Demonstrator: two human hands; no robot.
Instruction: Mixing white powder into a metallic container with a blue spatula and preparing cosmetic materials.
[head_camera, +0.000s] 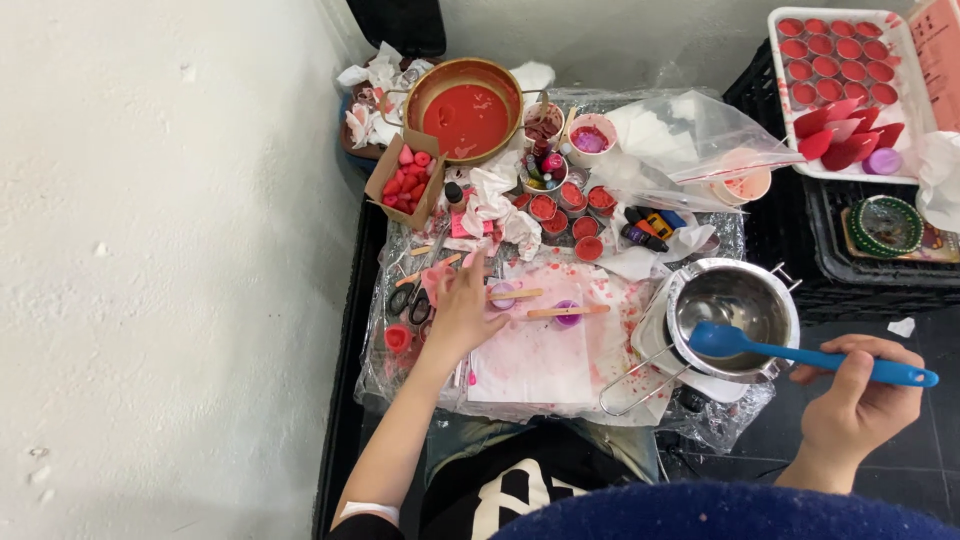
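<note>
The right hand (858, 400) is closed around the far end of a long blue silicone spatula (800, 355), thumb on top and fingers curled under the handle. The spatula's long axis runs nearly level across the view, tilted slightly: the handle end points to the right, past the hand, and the broad rounded blade points left, lying inside a small shiny steel melting pot (735, 312). The blade is a lighter blue than the handle and rests against the pot's inner wall, near the front rim. The pot sits at the right edge of the desk (372, 300), its thin wire handle (640, 378) reaching out toward the lower left.

The left hand (462, 312) stretches forward over a white paper sheet stained pink (545, 350), fingers loosely spread and holding nothing that can be made out; the fingertips are at one end of a flat wooden stick (516, 295) laid across a small purple cup (503, 298). Just to the right, a second wooden stick (567, 311) lies across another small purple cup (568, 318). Black-handled scissors (410, 298) lie just left of that hand.

Farther back stand a round brass-coloured pan of red wax (465, 108), a small cardboard box of pink and red pieces (408, 178), and a cluster of little tins filled with red wax (570, 210). Well to the right, a white tray (780, 90) carries rows of red-filled cups
</note>
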